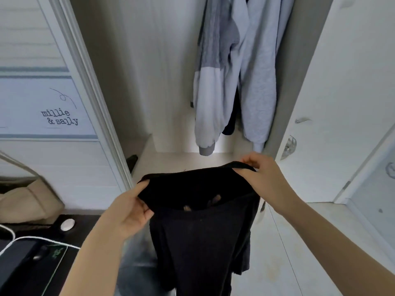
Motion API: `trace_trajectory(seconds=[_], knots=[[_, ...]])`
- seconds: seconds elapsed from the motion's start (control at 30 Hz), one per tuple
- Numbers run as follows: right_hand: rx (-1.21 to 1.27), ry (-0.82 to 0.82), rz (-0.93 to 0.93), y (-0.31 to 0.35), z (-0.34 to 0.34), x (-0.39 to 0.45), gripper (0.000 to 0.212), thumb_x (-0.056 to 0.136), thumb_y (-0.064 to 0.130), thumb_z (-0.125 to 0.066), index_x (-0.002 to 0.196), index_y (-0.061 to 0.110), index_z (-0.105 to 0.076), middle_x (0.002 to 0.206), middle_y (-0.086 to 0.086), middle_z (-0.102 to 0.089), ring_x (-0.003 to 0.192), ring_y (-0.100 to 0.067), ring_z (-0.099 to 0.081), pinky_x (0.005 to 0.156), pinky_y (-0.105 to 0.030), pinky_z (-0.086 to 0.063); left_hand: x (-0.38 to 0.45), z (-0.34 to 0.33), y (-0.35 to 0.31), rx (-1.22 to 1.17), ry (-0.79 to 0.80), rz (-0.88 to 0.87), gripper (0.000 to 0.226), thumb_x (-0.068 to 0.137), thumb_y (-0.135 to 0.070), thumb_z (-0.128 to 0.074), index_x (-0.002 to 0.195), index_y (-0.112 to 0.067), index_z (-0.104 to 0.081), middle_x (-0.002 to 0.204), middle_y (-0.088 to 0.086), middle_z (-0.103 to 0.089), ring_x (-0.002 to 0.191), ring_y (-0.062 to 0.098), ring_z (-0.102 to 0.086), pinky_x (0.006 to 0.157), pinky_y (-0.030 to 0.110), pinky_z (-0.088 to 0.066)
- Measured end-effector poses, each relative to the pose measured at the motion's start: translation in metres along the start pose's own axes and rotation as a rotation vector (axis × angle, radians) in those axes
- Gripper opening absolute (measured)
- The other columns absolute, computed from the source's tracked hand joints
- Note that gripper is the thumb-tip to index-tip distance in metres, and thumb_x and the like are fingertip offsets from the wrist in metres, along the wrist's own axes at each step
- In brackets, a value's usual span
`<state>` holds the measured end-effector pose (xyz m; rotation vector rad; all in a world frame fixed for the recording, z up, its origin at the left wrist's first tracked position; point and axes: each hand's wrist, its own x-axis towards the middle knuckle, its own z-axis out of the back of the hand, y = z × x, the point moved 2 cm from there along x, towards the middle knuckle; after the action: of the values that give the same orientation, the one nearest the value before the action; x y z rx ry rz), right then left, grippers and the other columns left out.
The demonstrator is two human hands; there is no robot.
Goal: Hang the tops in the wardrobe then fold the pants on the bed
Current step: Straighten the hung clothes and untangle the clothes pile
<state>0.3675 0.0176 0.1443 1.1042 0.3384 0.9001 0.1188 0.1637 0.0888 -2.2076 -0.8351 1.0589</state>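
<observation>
Now | two hands: left hand [130,212], right hand [259,175] each grip one black garment [201,227] | two grey tops [233,71] hanging

"millie & sally" in dark lettering, printed on pale drawer front [42,107], left of wardrobe

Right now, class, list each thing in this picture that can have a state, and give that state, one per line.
Wardrobe door: open.
Black garment: held up by its top edge, hanging down, not yet hung.
Grey tops: hanging inside the wardrobe.
Left hand: gripping the garment's left edge.
Right hand: pinching the garment's right edge.
Beige bag: slumped against the wall.
</observation>
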Motion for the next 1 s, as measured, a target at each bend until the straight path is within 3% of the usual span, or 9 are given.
trace_trajectory(seconds=[0.1,0.23,0.3,0.4,0.5,0.6,0.7,0.87,1.0], knots=[[-0.004,-0.021,0.039,0.000,0.009,0.044,0.007,0.082,0.028,-0.070,0.078,0.024,-0.066,0.073,0.004,-0.067,0.072,-0.009,-0.065,0.067,-0.023,-0.049,0.010,-0.023,-0.028,0.072,0.115,0.011,0.034,0.074,-0.020,-0.071,0.106,-0.009,-0.076,0.110,0.011,-0.073,0.083,0.019,-0.074,0.064,0.029,-0.061],[-0.003,-0.026,0.115,0.008,0.029,0.109,0.017,0.081,0.028,-0.073,0.066,0.024,-0.064,0.058,0.010,-0.062,0.052,0.003,-0.056,0.052,-0.007,-0.040,0.024,-0.068,-0.082,0.131,0.189,-0.124,0.044,0.066,-0.025,-0.078,0.108,-0.012,-0.076,0.107,0.007,-0.074,0.085,0.019,-0.074,0.066,0.027,-0.061],[-0.033,0.005,0.145,0.010,0.034,0.133,0.019,0.079,0.032,-0.074,0.066,0.024,-0.063,0.058,0.012,-0.062,0.053,0.004,-0.056,0.054,-0.009,-0.040,0.029,-0.091,-0.104,0.143,0.215,-0.191,0.040,0.071,-0.028,-0.075,0.108,-0.012,-0.076,0.108,0.008,-0.074,0.089,0.020,-0.073,0.065,0.029,-0.061],[-0.025,0.079,0.186,0.018,0.034,0.165,0.021,0.080,0.036,-0.073,0.070,0.020,-0.064,0.061,0.004,-0.065,0.057,-0.004,-0.060,0.059,-0.020,-0.046,0.038,-0.121,-0.131,0.162,0.233,-0.264,0.025,0.079,-0.031,-0.066,0.091,-0.014,-0.080,0.096,0.006,-0.076,0.082,0.020,-0.074,0.061,0.029,-0.059],[-0.024,0.112,0.254,0.032,0.033,0.196,0.023,0.082,0.034,-0.072,0.066,0.020,-0.061,0.051,0.010,-0.057,0.049,0.000,-0.052,0.051,-0.013,-0.038,0.051,-0.144,-0.159,0.144,0.213,-0.323,0.022,0.081,-0.031,-0.065,0.083,-0.014,-0.080,0.092,0.005,-0.076,0.079,0.018,-0.074,0.060,0.028,-0.059],[-0.045,0.121,0.289,0.048,0.031,0.223,0.024,0.083,0.030,-0.071,0.065,0.020,-0.060,0.047,0.008,-0.052,0.046,0.000,-0.047,0.046,-0.011,-0.035,0.065,-0.159,-0.190,0.119,0.204,-0.361,0.021,0.082,-0.026,-0.064,0.082,-0.012,-0.078,0.095,0.006,-0.074,0.085,0.021,-0.073,0.073,0.033,-0.059],[-0.185,0.090,0.375,0.071,0.032,0.249,0.020,0.081,0.034,-0.072,0.070,0.021,-0.063,0.059,-0.001,-0.062,0.053,-0.003,-0.053,0.052,-0.013,-0.041,0.080,-0.173,-0.227,0.108,0.190,-0.386,0.020,0.090,-0.025,-0.057,0.091,-0.011,-0.072,0.100,0.008,-0.072,0.092,0.025,-0.071,0.086,0.040,-0.051],[-0.372,0.105,0.510,0.129,0.033,0.272,0.016,0.079,0.043,-0.071,0.080,0.036,-0.057,0.063,0.010,-0.061,0.061,0.005,-0.056,0.053,-0.010,-0.041,0.096,-0.208,-0.284,0.166,0.231,-0.461,0.026,0.090,-0.029,-0.059,0.074,-0.015,-0.074,0.084,0.003,-0.073,0.075,0.022,-0.073,0.067,0.035,-0.056],[-0.288,0.077,0.570,0.202,0.040,0.294,0.019,0.078,0.044,-0.069,0.090,0.033,-0.060,0.066,0.006,-0.069,0.062,0.002,-0.063,0.059,-0.015,-0.048,0.103,-0.241,-0.334,0.221,0.231,-0.549,0.018,0.088,-0.033,-0.064,0.086,-0.016,-0.071,0.081,0.004,-0.073,0.069,0.021,-0.073,0.060,0.033,-0.058]])
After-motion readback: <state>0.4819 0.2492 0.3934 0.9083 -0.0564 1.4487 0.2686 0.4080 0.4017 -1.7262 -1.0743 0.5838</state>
